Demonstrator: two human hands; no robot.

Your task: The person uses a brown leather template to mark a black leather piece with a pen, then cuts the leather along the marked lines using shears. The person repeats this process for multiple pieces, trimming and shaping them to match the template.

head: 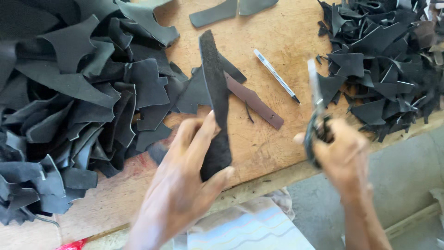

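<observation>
My left hand [185, 180] grips a long, narrow piece of black leather [215, 92] between thumb and fingers, holding it upright above the wooden board [273, 139]. My right hand [344, 155] is closed around the handles of a pair of scissors [316, 95], whose blades point up and away, blurred by motion. The scissors are to the right of the leather piece and not touching it.
A big heap of black leather pieces [69, 102] fills the left side, and a pile of smaller black offcuts [384, 55] lies at the upper right. A brown leather strip [254, 102] and a pen [276, 75] lie on the board. Grey floor shows at the lower right.
</observation>
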